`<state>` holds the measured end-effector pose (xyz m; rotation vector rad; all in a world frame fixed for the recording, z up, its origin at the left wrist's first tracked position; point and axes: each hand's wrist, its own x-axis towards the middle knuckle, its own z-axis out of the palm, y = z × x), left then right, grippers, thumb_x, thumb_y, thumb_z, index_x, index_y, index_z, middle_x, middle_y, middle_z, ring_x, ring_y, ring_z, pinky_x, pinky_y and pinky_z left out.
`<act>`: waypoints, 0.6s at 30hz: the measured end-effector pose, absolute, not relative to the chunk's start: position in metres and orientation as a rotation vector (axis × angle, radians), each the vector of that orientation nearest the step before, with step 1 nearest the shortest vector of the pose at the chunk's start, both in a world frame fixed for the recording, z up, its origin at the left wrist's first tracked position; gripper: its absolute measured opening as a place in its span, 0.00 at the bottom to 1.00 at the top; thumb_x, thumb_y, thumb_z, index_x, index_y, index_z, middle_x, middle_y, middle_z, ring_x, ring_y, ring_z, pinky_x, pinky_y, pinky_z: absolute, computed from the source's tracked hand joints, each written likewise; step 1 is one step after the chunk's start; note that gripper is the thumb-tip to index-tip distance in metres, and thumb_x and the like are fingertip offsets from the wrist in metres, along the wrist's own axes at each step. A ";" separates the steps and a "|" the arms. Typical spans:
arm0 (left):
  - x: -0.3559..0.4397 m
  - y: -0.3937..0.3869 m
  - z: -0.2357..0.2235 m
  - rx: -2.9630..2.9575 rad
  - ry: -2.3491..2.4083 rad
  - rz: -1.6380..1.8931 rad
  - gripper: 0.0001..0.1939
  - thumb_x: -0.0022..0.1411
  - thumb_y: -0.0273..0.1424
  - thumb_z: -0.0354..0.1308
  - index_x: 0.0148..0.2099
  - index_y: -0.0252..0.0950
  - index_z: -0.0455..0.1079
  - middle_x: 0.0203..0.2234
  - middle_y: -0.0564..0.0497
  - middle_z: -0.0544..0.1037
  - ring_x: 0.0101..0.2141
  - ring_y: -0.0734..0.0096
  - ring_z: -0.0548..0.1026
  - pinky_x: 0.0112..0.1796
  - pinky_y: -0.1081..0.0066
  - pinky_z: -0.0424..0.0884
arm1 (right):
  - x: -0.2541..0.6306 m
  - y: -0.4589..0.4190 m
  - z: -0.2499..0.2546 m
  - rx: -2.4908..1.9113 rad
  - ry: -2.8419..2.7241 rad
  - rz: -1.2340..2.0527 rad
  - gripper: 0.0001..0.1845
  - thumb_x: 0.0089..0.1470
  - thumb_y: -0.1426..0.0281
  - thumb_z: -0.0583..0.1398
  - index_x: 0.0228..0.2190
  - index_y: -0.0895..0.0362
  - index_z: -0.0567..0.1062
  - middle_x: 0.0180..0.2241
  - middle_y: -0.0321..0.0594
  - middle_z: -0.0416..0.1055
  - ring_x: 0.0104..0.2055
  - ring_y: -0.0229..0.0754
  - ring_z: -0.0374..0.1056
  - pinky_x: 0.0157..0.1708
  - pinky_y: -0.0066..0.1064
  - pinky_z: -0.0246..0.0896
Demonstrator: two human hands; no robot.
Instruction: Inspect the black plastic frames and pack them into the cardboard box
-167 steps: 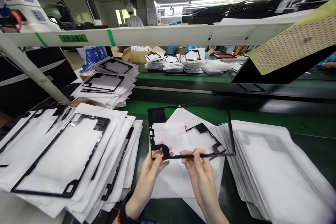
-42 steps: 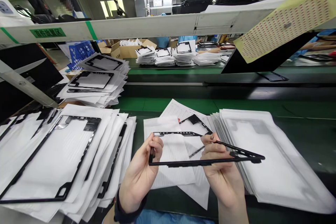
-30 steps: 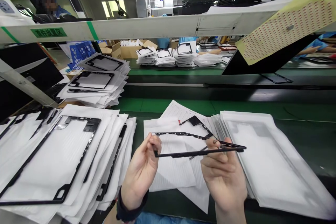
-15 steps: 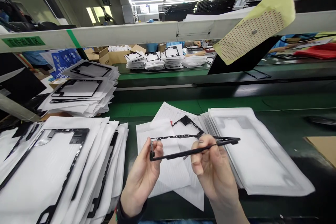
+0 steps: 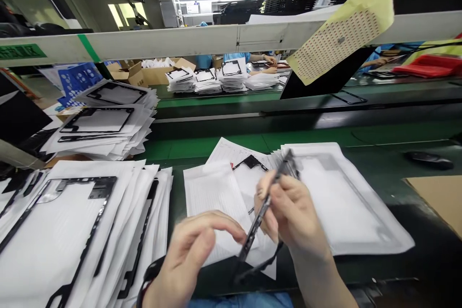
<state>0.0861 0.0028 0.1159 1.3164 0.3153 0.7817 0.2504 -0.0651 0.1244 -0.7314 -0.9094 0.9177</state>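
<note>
A thin black rectangular frame (image 5: 260,214), smeared by motion, is tilted nearly edge-on over the papers. My right hand (image 5: 294,209) grips one long side of it between thumb and fingers. Just left of it is my left hand (image 5: 200,245), fingers stretched out and apart, holding nothing. Its index fingertip comes close to the frame's lower part; whether they touch I cannot tell. Beneath lie white sheets (image 5: 212,192) and another black frame (image 5: 249,161), partly covered. To the right rests a stack of translucent white sleeves (image 5: 346,202), with a frame showing through the top one.
Several white sleeves with black frames (image 5: 77,221) fill the left side, with another pile (image 5: 97,130) behind. At the right are a black computer mouse (image 5: 429,159) and a cardboard piece (image 5: 436,197). A white rail (image 5: 166,41) crosses overhead, a yellow sticker sheet (image 5: 342,29) hanging from it.
My left hand has let go of the frame and its fingers have spread. My right hand has turned the frame from level to steeply tilted. The view has shifted slightly.
</note>
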 end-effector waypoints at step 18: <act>0.110 -0.038 0.126 1.077 0.422 0.527 0.05 0.52 0.35 0.71 0.34 0.44 0.83 0.26 0.52 0.84 0.26 0.67 0.82 0.30 0.75 0.79 | 0.260 -0.030 0.136 -0.680 -1.277 1.641 0.13 0.55 0.66 0.65 0.28 0.64 0.74 0.23 0.34 0.70 0.23 0.30 0.65 0.22 0.16 0.58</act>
